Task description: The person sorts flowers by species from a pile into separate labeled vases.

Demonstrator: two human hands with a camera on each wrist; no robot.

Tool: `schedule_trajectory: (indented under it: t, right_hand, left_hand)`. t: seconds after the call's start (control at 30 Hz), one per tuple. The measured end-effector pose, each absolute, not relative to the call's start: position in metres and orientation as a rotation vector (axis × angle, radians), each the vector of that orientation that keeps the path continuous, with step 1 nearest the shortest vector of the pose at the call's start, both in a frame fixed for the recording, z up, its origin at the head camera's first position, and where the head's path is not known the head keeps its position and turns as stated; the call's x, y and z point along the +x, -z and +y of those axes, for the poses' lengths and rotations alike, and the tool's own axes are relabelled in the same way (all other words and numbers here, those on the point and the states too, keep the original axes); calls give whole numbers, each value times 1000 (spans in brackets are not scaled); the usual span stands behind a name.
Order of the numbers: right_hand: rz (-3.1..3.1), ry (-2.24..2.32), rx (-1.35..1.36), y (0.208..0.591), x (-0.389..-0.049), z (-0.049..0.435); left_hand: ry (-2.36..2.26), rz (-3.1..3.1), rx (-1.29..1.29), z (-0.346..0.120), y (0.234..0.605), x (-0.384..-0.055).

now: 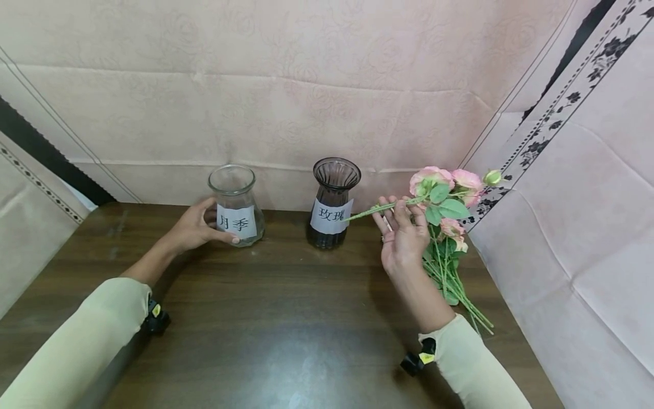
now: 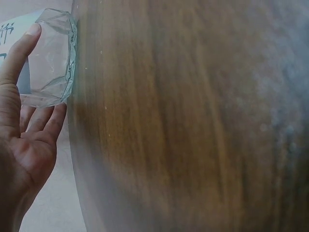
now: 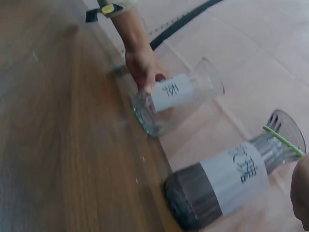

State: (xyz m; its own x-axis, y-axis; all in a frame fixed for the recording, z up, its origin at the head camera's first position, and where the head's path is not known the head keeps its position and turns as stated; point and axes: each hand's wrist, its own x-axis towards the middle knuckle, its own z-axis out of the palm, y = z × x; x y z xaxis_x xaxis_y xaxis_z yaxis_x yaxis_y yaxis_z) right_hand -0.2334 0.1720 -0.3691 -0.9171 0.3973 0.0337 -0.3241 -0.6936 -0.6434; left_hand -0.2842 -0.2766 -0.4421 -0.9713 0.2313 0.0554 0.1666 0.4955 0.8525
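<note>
The left hand [image 1: 194, 227] curls round a clear glass vase [image 1: 237, 199] that stands upright by the far edge of the table [image 1: 286, 318], towards its far left corner; the thumb lies across the front, over the edge of the white label [image 1: 236, 220], with the other fingers round the side and back. Near it, to the right and also by the far edge, stands a dark glass vase [image 1: 333, 194] with its own label [image 1: 327, 213] (both are marked in black characters), untouched by either hand. The right hand [image 1: 406, 241], palm up, pinches a green flower stem [image 1: 380, 208] between thumb and fingertips, its remaining fingers loosely spread. The stem's bare end points left, in front of the dark vase in the head view; whether it touches the glass, I cannot tell. Its pink blooms [image 1: 431, 180] are out towards the table's far right corner, and below them a bunch of flowers [image 1: 449, 278] lies along the right edge, stems towards the near right corner. Pale cloth [image 1: 306, 102] hangs behind the far edge.
</note>
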Motion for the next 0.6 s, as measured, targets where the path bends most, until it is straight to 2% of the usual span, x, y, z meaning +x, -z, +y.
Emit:
schedule_trajectory:
  t: [0.6]
  right_hand:
    - [-923,-2616,-68,364,-215,106]
  left_hand:
    - [-1506,2670,356,-276,444,-285]
